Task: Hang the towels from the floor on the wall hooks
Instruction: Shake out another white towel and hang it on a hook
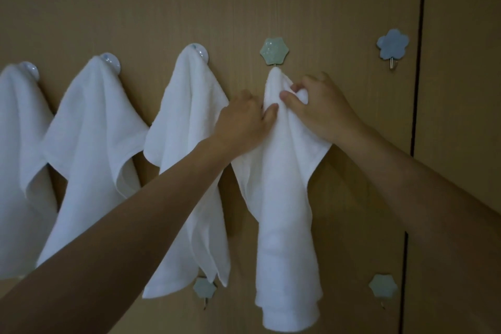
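A white towel (284,198) is being held against the wall near the centre of the view. Its peak is being pushed up to the small metal prong under the green hexagon hook (274,55), at twelve o'clock from the hands. Just below that peak it is being pinched from both sides. One fold is being gripped between thumb and curled fingers of the left hand (244,119), at nine o'clock of the towel's neck. Another bunch is being nipped by the thumb and fingertips of the right hand (320,108), at three o'clock. Whether the cloth is being caught by the prong cannot be told, as the spot is being covered by the fabric.

The main risk is judged to be release before the cloth is seated. The prong is slim, and most of the towel's bulk is hanging toward six o'clock, so the towel may be dragged off and dropped. A hard downward tug may also loosen the hook plate. The left forearm is being stretched across the neighbouring hung towel (187,144), at nine o'clock, which may be brushed off its round hook (199,51).
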`<state>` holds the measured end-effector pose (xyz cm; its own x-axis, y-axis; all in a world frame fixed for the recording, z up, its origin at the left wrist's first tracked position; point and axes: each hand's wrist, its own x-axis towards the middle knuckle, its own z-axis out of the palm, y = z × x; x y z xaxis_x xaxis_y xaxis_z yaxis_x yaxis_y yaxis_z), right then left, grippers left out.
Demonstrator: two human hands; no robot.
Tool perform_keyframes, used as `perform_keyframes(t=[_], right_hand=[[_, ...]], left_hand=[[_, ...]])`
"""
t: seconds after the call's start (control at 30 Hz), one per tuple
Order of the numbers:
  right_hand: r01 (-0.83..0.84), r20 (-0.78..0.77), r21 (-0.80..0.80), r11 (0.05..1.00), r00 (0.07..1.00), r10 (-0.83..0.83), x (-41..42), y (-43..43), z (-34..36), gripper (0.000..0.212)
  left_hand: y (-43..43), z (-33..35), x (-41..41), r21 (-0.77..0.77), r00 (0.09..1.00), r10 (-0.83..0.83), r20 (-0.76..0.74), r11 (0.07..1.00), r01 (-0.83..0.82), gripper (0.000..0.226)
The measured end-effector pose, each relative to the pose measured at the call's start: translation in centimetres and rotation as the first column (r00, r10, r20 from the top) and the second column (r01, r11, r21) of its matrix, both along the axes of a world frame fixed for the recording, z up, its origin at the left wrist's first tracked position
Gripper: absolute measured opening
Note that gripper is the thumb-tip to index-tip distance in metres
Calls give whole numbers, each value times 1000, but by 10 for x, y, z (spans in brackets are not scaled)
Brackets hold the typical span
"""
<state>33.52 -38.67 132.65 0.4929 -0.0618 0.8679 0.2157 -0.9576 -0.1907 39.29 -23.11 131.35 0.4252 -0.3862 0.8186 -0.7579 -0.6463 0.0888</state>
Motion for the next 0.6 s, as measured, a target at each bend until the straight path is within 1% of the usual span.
perform_keyframes(t=[0.1,0.2,0.23,0.27,0.33,0.4,0.5,0.6], right_hand=[[85,-49,-15,996,995,-86,-8,3,-1,50],[171,-75,-70,983,981,-176,-12,8,-1,59],[191,-75,-81,978,977,-197,-13,10,-2,62],[207,-72,-89,974,974,-214,-13,12,-2,63],[235,-69,-101,967,968,-242,-13,14,-1,63],[249,-103,-100,963,960,-259,-15,15,-1,59],[240,-150,-84,967,956,-251,-16,15,-2,54],[188,-223,-37,981,956,-191,-14,15,-1,51]], left_hand=[[6,-3,-2,60,997,62,38,996,-64,40],[10,-5,-7,144,963,208,170,962,-233,46],[11,-7,-9,160,953,234,192,951,-266,45],[11,-9,-10,179,955,238,178,946,-269,45],[12,-13,-10,204,979,193,65,958,-202,42],[12,-15,-9,169,990,140,-23,976,-135,36],[15,-15,-10,39,989,64,-133,997,-59,29],[17,-15,-12,-93,948,-32,-318,996,2,19]])
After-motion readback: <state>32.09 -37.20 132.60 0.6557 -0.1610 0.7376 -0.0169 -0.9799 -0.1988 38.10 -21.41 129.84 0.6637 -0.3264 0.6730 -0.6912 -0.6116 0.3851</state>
